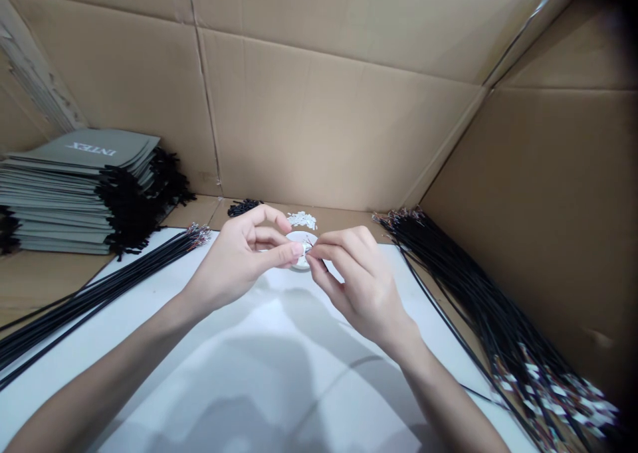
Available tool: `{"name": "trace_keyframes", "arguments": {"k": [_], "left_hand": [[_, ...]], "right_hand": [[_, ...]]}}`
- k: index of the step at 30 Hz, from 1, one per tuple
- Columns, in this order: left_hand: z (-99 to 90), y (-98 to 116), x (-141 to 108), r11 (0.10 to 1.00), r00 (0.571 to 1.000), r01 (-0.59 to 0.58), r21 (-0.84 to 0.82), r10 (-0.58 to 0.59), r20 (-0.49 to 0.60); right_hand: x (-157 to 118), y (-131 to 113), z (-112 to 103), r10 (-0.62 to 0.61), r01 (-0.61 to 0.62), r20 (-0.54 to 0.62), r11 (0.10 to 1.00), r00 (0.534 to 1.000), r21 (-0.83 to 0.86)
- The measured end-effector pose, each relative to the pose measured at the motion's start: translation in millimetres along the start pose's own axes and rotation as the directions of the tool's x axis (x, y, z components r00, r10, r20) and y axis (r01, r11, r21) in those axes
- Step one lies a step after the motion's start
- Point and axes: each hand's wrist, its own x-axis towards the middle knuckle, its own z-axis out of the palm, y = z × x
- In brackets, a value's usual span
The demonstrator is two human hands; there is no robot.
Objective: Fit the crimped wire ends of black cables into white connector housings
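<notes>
Above a small white dish (298,267), both hands meet fingertip to fingertip. My left hand (249,250) pinches a small white connector (305,248) between thumb and fingers, with the index finger raised. Thin wires (310,242) at the end of a black cable are gripped by the fingertips of my right hand (356,277). The wire tips are at the connector; whether they sit inside it is too small to tell. Most of the held cable is hidden behind my right hand.
Black cables with bare wire ends (124,267) lie at the left; a larger bundle (463,280) runs along the right, with white connectors at its near end. Behind the dish are white pieces (302,220) and short black pieces (244,206). Grey INTEX pouches (60,194) are stacked far left. Cardboard walls (339,121) enclose the table.
</notes>
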Motion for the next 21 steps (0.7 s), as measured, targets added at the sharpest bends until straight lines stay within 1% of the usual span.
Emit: {"name": "trace_keyframes", "arguments": {"k": [3,5,6,8,10,11,12,13,14,16,17,19,21], "left_hand": [[-1.1,1.6,0.7,0.999,1.000,0.006,-0.040,-0.005,0.007],[-2.6,3.4,0.4,0.999,1.000,0.004,-0.038,-0.004,0.013],[-3.5,4.5,0.0,0.999,1.000,-0.002,-0.032,0.002,0.016],[-4.9,6.5,-0.8,0.999,0.999,-0.032,-0.017,0.032,0.017],[-5.5,8.0,-1.7,0.997,0.997,-0.075,0.001,0.075,0.020],[-5.5,8.4,-2.2,0.996,0.996,-0.090,0.010,0.090,0.025],[-5.4,8.7,-2.7,0.994,0.994,-0.103,0.021,0.103,0.029],[-5.2,8.9,-3.3,0.993,0.993,-0.114,0.034,0.113,0.032],[-5.0,8.8,-3.9,0.991,0.992,-0.122,0.049,0.120,0.032],[-5.0,8.3,-5.1,0.986,0.990,-0.142,0.087,0.140,0.028],[-5.2,7.9,-5.6,0.982,0.988,-0.152,0.109,0.150,0.026],[-5.4,7.1,-6.3,0.973,0.985,-0.172,0.151,0.170,0.026],[-5.5,6.5,-6.6,0.962,0.980,-0.197,0.188,0.197,0.021]], "right_hand": [[-1.5,0.8,2.0,-0.016,0.016,-0.016,1.000,1.000,-0.019],[-3.0,1.0,3.6,0.008,-0.007,-0.042,0.999,0.999,0.033],[-3.6,0.9,4.6,0.042,-0.037,-0.060,0.996,0.997,0.087],[-4.1,0.7,6.2,0.164,-0.135,-0.108,0.962,0.981,0.238],[-3.6,0.9,6.8,0.332,-0.254,-0.135,0.880,0.934,0.401],[-3.1,1.4,6.4,0.416,-0.317,-0.116,0.821,0.902,0.475],[-2.5,2.1,5.5,0.488,-0.383,-0.058,0.747,0.871,0.543],[-1.8,3.0,4.3,0.538,-0.448,0.035,0.662,0.842,0.600],[-1.2,4.0,2.8,0.562,-0.511,0.147,0.573,0.814,0.641],[-0.1,5.8,-0.2,0.547,-0.604,0.344,0.414,0.763,0.681],[0.4,6.4,-1.3,0.532,-0.626,0.401,0.355,0.746,0.694],[1.5,6.8,-2.3,0.523,-0.636,0.442,0.277,0.729,0.721],[2.7,6.5,-2.0,0.537,-0.632,0.444,0.234,0.718,0.739]]}}
